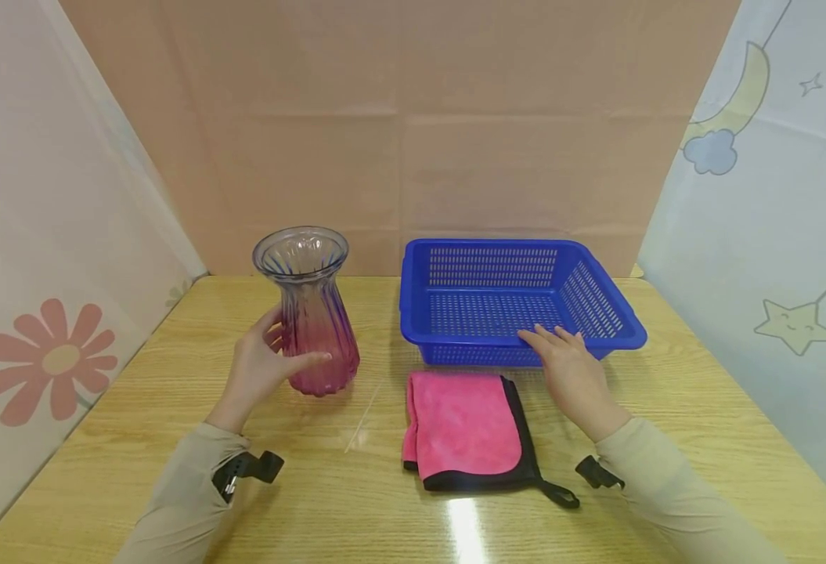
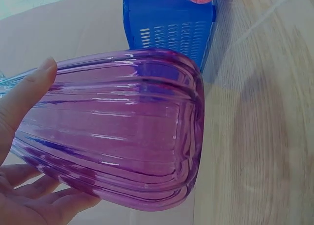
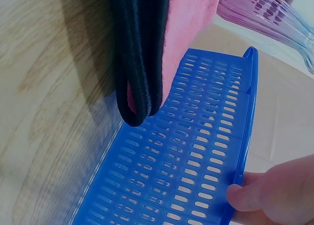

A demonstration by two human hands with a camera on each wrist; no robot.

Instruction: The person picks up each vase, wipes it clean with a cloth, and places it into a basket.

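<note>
A ribbed glass vase point(image 1: 319, 329), clear at its flared rim and pink-purple lower down, is gripped by my left hand point(image 1: 265, 364). The thumb lies across its near side and the fingers wrap round behind; the left wrist view shows the purple base point(image 2: 162, 132) close over the table. My right hand point(image 1: 573, 376) holds the near rim of a blue perforated plastic basket point(image 1: 493, 356). In the right wrist view, the thumb point(image 3: 243, 198) presses the outer side of that rim, with fingers behind it. No object shows inside the basket.
A folded pink cloth point(image 1: 465, 427) with black edging and a hanging loop lies on the wooden table point(image 1: 328, 501) in front of the basket, between the two forearms. A beige backdrop point(image 1: 398, 125) closes off the back, with patterned sheets on both sides.
</note>
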